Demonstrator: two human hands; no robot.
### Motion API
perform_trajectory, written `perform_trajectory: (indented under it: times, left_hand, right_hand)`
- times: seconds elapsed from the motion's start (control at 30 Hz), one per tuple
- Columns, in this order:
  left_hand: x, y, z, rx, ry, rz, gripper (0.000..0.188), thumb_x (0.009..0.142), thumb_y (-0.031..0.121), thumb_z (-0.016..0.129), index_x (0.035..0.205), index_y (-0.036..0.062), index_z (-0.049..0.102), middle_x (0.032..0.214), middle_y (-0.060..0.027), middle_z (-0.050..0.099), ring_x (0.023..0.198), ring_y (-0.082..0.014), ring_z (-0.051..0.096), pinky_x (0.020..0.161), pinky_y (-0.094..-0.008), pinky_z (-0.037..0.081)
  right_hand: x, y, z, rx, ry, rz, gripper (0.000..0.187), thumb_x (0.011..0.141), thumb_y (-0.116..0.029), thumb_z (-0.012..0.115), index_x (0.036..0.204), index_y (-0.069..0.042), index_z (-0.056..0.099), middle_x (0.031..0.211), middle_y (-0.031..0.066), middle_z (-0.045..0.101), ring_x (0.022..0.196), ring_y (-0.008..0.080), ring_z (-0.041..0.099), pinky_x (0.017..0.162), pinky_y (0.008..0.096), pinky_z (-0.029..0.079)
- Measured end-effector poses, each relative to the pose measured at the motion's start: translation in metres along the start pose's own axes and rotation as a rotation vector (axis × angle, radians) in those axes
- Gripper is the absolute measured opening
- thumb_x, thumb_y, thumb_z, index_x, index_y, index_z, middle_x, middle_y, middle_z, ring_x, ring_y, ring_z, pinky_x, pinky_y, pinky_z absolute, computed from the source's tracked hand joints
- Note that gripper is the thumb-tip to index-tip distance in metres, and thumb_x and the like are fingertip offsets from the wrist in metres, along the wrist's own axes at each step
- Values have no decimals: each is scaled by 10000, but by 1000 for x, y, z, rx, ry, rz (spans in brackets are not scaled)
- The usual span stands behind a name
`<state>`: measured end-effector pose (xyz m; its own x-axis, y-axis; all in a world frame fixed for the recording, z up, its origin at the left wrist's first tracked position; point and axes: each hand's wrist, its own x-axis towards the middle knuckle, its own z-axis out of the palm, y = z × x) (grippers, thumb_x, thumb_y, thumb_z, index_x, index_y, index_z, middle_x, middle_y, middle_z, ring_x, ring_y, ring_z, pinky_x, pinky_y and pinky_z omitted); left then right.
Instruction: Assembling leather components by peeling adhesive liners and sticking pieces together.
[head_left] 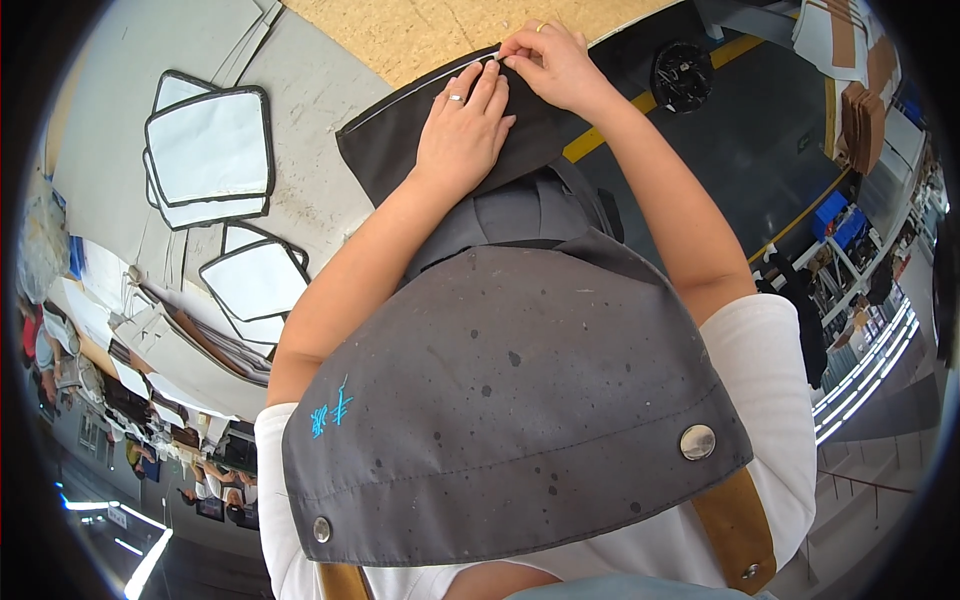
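Observation:
A black sheet of fabric or leather (385, 155) lies across the table edge in front of me, with a thin white strip (408, 93) running along its far edge. My left hand (462, 140) rests flat on this sheet, fingers stretched toward the strip. Just right of those fingertips, my right hand (548, 65) pinches the sheet's far edge where the white strip ends. The fingers hide exactly what sits between thumb and forefinger. Both hands are close together, nearly touching.
White panels with black borders (208, 145) lie stacked on the grey table (320, 75) at left, with more panels (255, 280) nearer me. A tan board (440, 30) covers the far side. A round black object (682, 76) is on the dark floor at right. Brown pieces (862, 125) stand far right.

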<state>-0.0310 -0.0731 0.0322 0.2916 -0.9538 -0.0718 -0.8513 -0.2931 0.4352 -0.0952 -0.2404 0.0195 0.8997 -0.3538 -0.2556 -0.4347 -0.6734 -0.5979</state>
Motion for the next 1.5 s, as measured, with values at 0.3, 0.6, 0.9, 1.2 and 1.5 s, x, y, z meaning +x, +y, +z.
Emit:
perform_trajectory:
  times: [0.3,0.6,0.9,1.2,1.5]
  left_hand:
    - [-1,0,2,-16,18,-11,430,847,263,548,1204,34,478,1318,-88,417,1204,-250,395,931,-358,383]
    - [0,2,5,-17,23,-18,425,843,259,552,1193,27,483,1354,-88,390,1213,-253,387,936,-362,382]
    - [0,2,4,-31,29,-13,427,842,256,555,1191,21,485,1351,-93,392,1222,-257,380,938,-367,383]
    - [-1,0,5,-46,39,-16,428,843,255,556,1187,11,484,1342,-102,401,1217,-267,386,927,-372,391]
    - [-2,-6,2,-151,57,-22,405,859,227,540,1189,1,476,1315,-120,414,1211,-272,399,923,-369,396]
  right_hand:
    - [-2,12,-9,-63,40,-232,147,798,-182,600,933,-139,640,793,-12,552,799,161,518,783,313,337]
    - [-32,-4,5,-110,288,-191,187,805,-123,603,988,-119,644,840,0,589,763,166,550,705,304,358]
    - [-25,9,3,-92,239,-249,213,799,-119,594,1003,-143,648,829,-12,588,770,154,546,705,309,338]
    - [-14,-2,-14,-518,126,-559,288,703,-77,604,984,-123,642,901,-40,605,843,122,541,741,312,355]
    - [-16,3,-22,-373,128,-357,264,740,-79,580,997,-128,614,947,2,590,896,165,542,747,327,345]
